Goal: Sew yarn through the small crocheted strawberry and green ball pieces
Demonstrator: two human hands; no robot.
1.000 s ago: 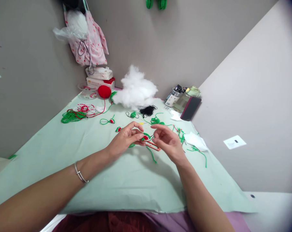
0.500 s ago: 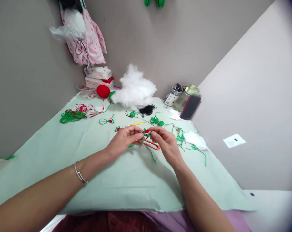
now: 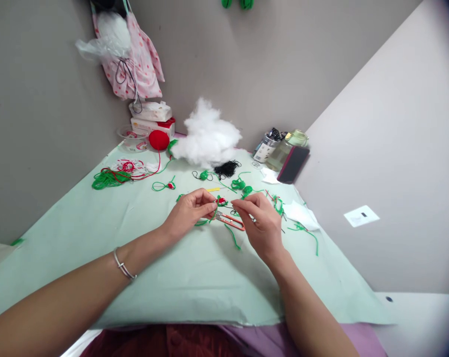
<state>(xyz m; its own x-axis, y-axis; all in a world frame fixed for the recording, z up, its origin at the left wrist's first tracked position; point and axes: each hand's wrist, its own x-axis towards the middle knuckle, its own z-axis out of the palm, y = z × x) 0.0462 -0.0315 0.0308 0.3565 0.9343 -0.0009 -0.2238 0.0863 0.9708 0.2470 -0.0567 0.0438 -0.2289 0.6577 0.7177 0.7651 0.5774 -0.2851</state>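
Note:
Between its thumb and fingers, my left hand (image 3: 192, 210) pinches a small red and green crocheted piece (image 3: 221, 201), from which green yarn hangs. Just right of the piece, my right hand (image 3: 260, 220) has its thumb and forefinger pinched together; whatever is between the fingertips is too small to make out. Orange-handled thread snips (image 3: 231, 221) lie on the table under and between the hands. A loose green yarn end (image 3: 232, 238) rests below them. Behind my left hand is a yellow-handled tool (image 3: 213, 189), partly hidden.
White stuffing (image 3: 209, 136) is heaped at the back, near a red yarn ball (image 3: 159, 140) and black yarn (image 3: 227, 169). Green yarn (image 3: 110, 179) lies left. A phone (image 3: 293, 164) leans by a bottle (image 3: 280, 156) at the right; white paper (image 3: 301, 216) lies nearer.
My right hand has drawn away from the crocheted piece, slightly to the right, and turned. My left hand has shifted a little left with the piece, uncovering more of the snips.

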